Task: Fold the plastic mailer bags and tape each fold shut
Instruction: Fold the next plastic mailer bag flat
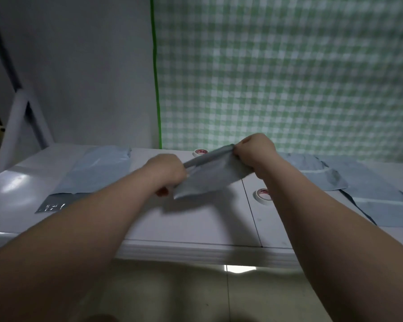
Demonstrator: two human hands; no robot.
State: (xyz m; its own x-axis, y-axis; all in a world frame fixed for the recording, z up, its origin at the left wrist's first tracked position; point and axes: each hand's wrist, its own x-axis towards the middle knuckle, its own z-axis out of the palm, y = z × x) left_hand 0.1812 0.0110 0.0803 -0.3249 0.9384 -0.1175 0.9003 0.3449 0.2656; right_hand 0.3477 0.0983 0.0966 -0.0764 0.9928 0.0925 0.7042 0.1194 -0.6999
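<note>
White tabletop (pixel 196 224) fills the middle of the view, with a pale wall behind it on the left and a green-and-white checked cloth (pixel 289 77) hanging behind it on the right. A strip of green tape (pixel 156 66) runs down the cloth's left edge.

Both bare forearms reach in from the bottom of the view. The left hand (pixel 166 170) and the right hand (pixel 254 151) are raised just above the table, each with its fingers curled tightly round one end of a grey mailer bag (pixel 207 180). The bag's top edge is rolled into a narrow tube that slopes up from the left hand to the right. The rest of the bag hangs below as a loose flap, clear of the table, with its shadow on the surface beneath.

Just right of the flap, a near tape roll (pixel 263 195) lies flat on the table. A far tape roll (pixel 200 152) lies beyond the hands, close to the back edge.

On the left, flat mailers (pixel 98 168) are spread on the table. On the right lies a pile of mailers (pixel 363 182), rumpled and overlapping.

Pale metal frame bars (pixel 16 117) lean at the far left, and tiled floor (pixel 196 293) shows below the table's front edge
</note>
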